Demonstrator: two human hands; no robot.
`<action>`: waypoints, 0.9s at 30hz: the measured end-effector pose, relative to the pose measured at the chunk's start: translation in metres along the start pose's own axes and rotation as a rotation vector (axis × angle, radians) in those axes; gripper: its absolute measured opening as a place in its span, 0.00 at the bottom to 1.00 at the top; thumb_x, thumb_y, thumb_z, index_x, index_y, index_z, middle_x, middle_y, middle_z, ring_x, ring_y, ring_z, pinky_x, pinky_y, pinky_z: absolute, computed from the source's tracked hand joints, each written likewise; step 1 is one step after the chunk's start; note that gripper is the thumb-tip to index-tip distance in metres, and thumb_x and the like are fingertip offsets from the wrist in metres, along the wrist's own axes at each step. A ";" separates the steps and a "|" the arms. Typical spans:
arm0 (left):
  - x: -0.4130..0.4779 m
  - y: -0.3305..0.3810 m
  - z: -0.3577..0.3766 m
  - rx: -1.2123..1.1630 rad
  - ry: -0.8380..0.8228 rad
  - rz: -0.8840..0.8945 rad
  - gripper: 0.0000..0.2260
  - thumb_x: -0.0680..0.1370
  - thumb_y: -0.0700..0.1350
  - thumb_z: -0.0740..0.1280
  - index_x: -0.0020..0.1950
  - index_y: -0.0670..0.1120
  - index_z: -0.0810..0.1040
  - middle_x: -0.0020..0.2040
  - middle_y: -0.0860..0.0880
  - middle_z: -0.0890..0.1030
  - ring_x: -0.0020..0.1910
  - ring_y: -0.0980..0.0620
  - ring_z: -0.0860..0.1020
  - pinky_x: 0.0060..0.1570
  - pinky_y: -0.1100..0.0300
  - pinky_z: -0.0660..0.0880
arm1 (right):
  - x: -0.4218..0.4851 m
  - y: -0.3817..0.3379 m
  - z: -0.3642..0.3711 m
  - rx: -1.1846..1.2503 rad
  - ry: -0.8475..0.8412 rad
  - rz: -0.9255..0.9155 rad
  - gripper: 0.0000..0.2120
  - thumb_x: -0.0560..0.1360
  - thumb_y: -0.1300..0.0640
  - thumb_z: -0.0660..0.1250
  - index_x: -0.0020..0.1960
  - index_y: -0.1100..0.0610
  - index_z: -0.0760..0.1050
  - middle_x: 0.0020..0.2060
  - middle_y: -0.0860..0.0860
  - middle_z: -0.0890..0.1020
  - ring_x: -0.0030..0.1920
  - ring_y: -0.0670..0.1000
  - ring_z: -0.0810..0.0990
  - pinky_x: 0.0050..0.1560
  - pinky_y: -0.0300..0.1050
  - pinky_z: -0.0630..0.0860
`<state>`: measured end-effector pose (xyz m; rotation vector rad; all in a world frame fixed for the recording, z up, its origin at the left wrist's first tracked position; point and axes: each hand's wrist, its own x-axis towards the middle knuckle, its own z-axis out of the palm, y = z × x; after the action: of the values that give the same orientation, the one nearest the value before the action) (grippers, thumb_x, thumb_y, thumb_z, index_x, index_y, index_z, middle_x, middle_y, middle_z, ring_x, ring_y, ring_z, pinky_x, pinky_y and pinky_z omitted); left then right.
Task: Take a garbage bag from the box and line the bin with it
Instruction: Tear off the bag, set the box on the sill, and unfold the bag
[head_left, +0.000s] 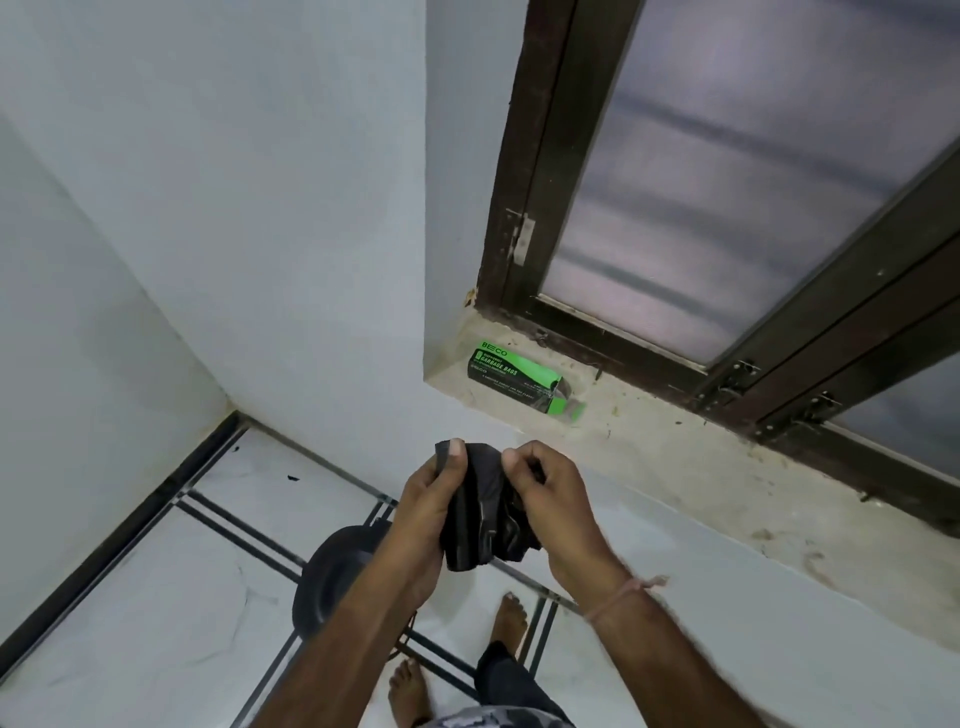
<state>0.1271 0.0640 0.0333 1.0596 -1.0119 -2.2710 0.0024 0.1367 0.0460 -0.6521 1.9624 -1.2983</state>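
Note:
A folded black garbage bag (483, 512) is held between both hands at chest height. My left hand (426, 506) grips its left edge with the thumb on top. My right hand (550, 499) pinches the bag's upper right part with curled fingers. The green and black garbage bag box (511, 376) lies on its side on the window sill (675, 457), its right end open. Below my left forearm stands the black bin (332, 577) on the floor, partly hidden by the arm.
A dark-framed window (727, 208) with frosted glass rises above the sill. White walls meet in a corner at the left. The floor is white tile with dark stripes (244, 535). My bare feet (511, 618) stand to the right of the bin.

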 end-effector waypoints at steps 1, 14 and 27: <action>-0.001 0.000 -0.002 -0.001 -0.013 -0.004 0.26 0.82 0.63 0.62 0.63 0.42 0.82 0.60 0.36 0.84 0.61 0.35 0.82 0.66 0.35 0.75 | -0.001 -0.001 0.000 0.061 0.010 0.021 0.13 0.84 0.53 0.66 0.42 0.58 0.75 0.34 0.50 0.77 0.37 0.49 0.74 0.41 0.47 0.72; -0.014 0.001 -0.014 -0.024 -0.018 -0.029 0.31 0.79 0.70 0.60 0.66 0.47 0.82 0.62 0.39 0.85 0.63 0.38 0.82 0.62 0.43 0.77 | -0.017 -0.023 0.008 0.266 -0.100 0.110 0.14 0.85 0.55 0.63 0.54 0.67 0.79 0.42 0.57 0.84 0.44 0.53 0.82 0.42 0.43 0.80; -0.019 -0.002 -0.019 -0.065 -0.008 -0.043 0.30 0.80 0.70 0.58 0.65 0.48 0.83 0.62 0.40 0.85 0.62 0.39 0.83 0.67 0.36 0.75 | -0.017 -0.023 0.012 0.168 -0.105 0.124 0.14 0.86 0.55 0.61 0.55 0.63 0.81 0.43 0.57 0.87 0.39 0.49 0.84 0.34 0.37 0.78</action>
<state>0.1539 0.0688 0.0321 1.0547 -0.9204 -2.3278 0.0236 0.1339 0.0684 -0.4980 1.7581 -1.3086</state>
